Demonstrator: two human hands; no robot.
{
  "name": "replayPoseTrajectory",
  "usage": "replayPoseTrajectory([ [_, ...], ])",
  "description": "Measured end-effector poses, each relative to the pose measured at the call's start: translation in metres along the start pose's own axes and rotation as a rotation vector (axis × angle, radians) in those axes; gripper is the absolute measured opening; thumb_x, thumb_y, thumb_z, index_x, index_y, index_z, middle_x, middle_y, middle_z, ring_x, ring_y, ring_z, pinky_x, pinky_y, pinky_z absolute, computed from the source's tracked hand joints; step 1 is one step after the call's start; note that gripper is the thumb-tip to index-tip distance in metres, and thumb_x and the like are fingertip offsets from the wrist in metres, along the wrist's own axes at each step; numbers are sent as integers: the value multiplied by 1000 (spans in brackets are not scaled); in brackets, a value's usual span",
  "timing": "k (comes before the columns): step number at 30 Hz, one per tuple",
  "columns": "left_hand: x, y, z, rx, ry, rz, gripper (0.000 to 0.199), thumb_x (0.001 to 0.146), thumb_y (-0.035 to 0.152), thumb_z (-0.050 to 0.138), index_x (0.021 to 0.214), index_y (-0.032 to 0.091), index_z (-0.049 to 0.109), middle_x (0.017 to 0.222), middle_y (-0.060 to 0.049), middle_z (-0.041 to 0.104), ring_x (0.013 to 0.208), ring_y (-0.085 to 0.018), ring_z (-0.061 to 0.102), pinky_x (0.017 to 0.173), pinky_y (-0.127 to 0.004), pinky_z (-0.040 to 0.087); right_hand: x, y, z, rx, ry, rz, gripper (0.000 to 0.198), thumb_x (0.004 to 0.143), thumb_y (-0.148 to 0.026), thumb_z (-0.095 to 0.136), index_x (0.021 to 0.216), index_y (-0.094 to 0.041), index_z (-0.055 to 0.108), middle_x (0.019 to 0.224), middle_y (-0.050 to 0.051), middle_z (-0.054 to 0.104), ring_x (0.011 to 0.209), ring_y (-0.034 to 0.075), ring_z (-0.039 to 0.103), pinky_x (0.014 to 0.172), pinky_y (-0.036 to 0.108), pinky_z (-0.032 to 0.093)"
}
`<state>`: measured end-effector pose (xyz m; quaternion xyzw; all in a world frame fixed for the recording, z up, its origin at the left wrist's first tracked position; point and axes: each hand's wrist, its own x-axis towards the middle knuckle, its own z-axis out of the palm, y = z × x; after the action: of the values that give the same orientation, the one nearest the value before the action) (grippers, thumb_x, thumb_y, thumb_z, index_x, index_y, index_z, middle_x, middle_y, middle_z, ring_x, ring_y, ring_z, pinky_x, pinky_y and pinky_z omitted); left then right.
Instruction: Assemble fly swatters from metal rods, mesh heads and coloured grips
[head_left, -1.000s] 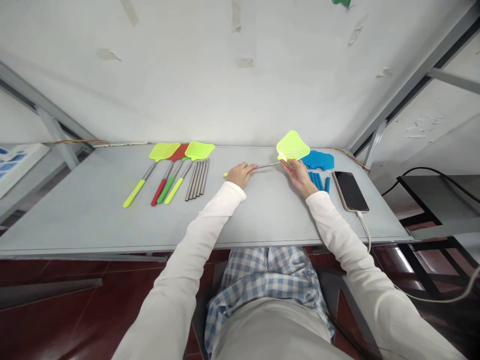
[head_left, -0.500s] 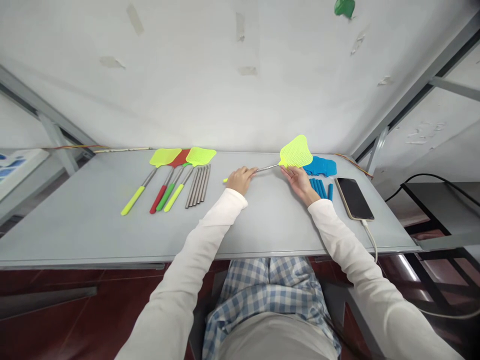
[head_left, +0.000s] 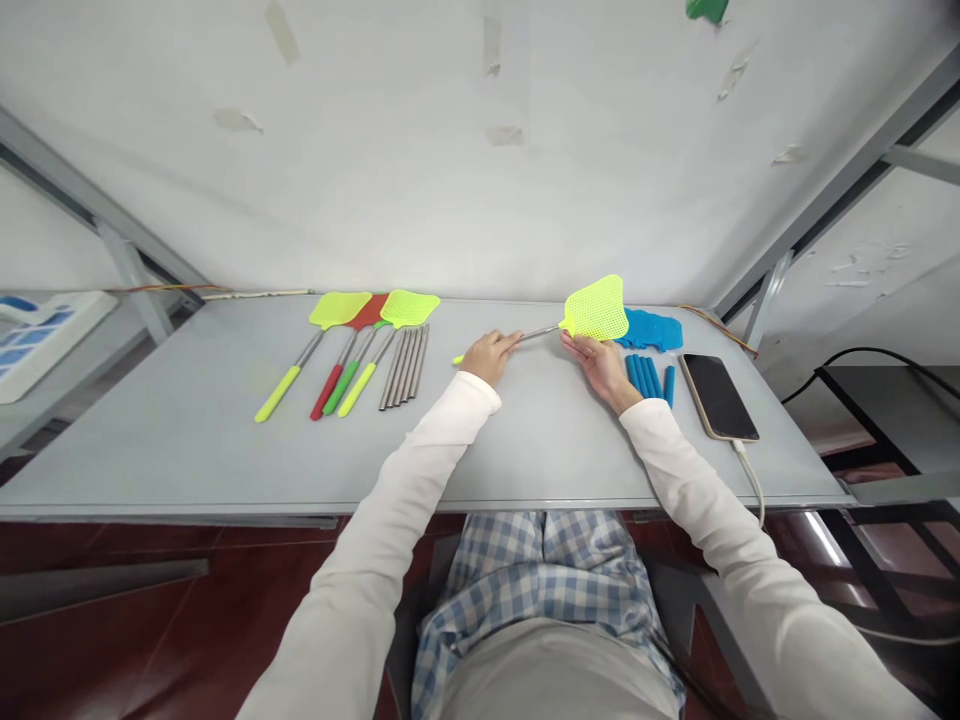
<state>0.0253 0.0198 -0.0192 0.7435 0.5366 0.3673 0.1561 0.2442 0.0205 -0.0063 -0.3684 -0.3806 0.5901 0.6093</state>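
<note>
A yellow-green fly swatter (head_left: pixel 598 310) lies across both hands above the grey table, its mesh head to the right. My left hand (head_left: pixel 489 358) is closed around its handle, and a bit of yellow grip pokes out on the left. Bare metal rod shows between the hands. My right hand (head_left: pixel 598 366) pinches the base of the mesh head, fingertips at its neck. Behind and beside that hand lie blue swatter heads (head_left: pixel 654 330) and several blue grip tubes (head_left: pixel 645 376). Left of my left hand is a row of metal rods (head_left: pixel 405 368).
Several swatters lie at the left, with a yellow one (head_left: pixel 279 392) outermost and a red grip (head_left: pixel 327 390) among them. A phone (head_left: pixel 720 397) with a white cable rests at the right. The grey table (head_left: pixel 187 440) backs onto a white wall.
The view has shifted slightly, so everything appears a little to the right. Both hands keep their hold on the swatter, with hardly any movement over the table.
</note>
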Motion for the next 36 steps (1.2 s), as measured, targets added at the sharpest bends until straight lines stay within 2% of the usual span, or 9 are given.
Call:
replayPoseTrajectory([
  [4,0,-2,-14,109,66,19,31,94,36,52,117,28,72,86,-8,59,85,-24,55,81,-34,39,13,-12,-13,-49,68,-89,30,70,-37,73,95,-23,62,109,3,71,99,20,68,86,36,58],
  [6,0,-2,-20,174,54,46,31,95,38,51,115,29,73,86,-9,60,86,-24,56,82,-35,40,21,-19,-24,-114,195,-172,38,71,-47,71,99,-24,60,107,3,70,97,18,68,82,33,57],
  [8,0,-1,-22,247,5,99,32,96,38,49,115,30,72,86,-9,61,87,-24,56,82,-35,41,26,-23,-34,-242,237,-243,45,70,-53,72,100,-23,59,101,4,70,96,18,67,79,31,56],
  [14,-1,4,-16,424,-148,197,35,99,30,41,123,27,67,95,-8,64,87,-21,58,78,-31,44,25,-21,-37,-428,174,-373,56,68,-71,67,93,-22,58,90,5,68,89,20,66,76,33,53],
  [20,2,3,-14,402,-160,242,39,100,30,38,126,22,66,94,-9,64,85,-21,59,80,-32,45,21,-18,-35,-477,193,-429,55,73,-73,62,92,-22,56,93,5,65,89,18,63,80,32,52],
  [28,5,15,-27,347,-98,159,35,97,33,46,121,23,70,92,-10,63,87,-23,59,82,-34,44,16,-25,-31,-498,66,-394,54,79,-71,57,104,-22,58,107,9,67,101,21,63,85,36,53],
  [31,-4,22,-45,227,-36,112,32,94,32,51,117,22,71,93,-9,65,90,-22,60,85,-33,45,12,-27,-38,-548,95,-370,51,87,-66,47,113,-24,57,121,11,63,108,22,60,88,39,52],
  [34,-23,20,-81,78,91,-13,32,91,31,52,116,20,69,97,-7,67,89,-20,61,86,-31,47,3,-22,-37,-684,166,-311,47,94,-57,35,121,-23,53,128,12,58,112,22,58,91,42,51],
  [36,-37,13,-109,-14,156,-156,34,90,30,52,119,19,66,93,-5,69,83,-18,62,82,-29,48,-5,-12,-21,-864,66,-351,42,94,-48,40,121,-20,55,129,14,57,115,22,55,96,42,48],
])
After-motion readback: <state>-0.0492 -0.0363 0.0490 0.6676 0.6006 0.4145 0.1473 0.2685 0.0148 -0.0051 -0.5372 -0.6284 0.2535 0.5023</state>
